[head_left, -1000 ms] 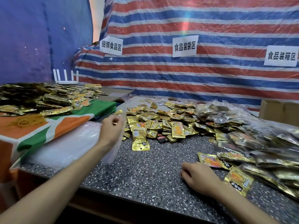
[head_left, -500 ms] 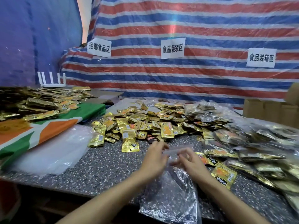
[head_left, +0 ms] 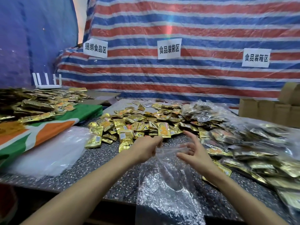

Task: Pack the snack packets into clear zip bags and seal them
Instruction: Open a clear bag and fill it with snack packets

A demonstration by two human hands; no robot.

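The fingers of the left hand are curled together and pinch the top edge of a clear zip bag. The fingers of the right hand are spread wide apart and mostly straight. They are at the other end of the bag's top edge. They look blurry, so I cannot tell if they grip the bag or only touch it.

The bag has nothing in it. It hangs down from the two hands, crinkled and shiny, and drapes over the near edge of the speckled table.

Just past the hands lies a big heap of gold snack packets, loose on the table. To the right is a pile of filled bags, with gold packets showing through the plastic. To the left lies a stack of empty clear bags, flat on the table.

Farther left is a green, orange and white cloth with more gold packets heaped on it. Behind that heap stands a white router with its aerials up. Brown cardboard boxes sit at the far right. A red, white and blue striped tarp hangs at the back, with three paper signs stuck on it.
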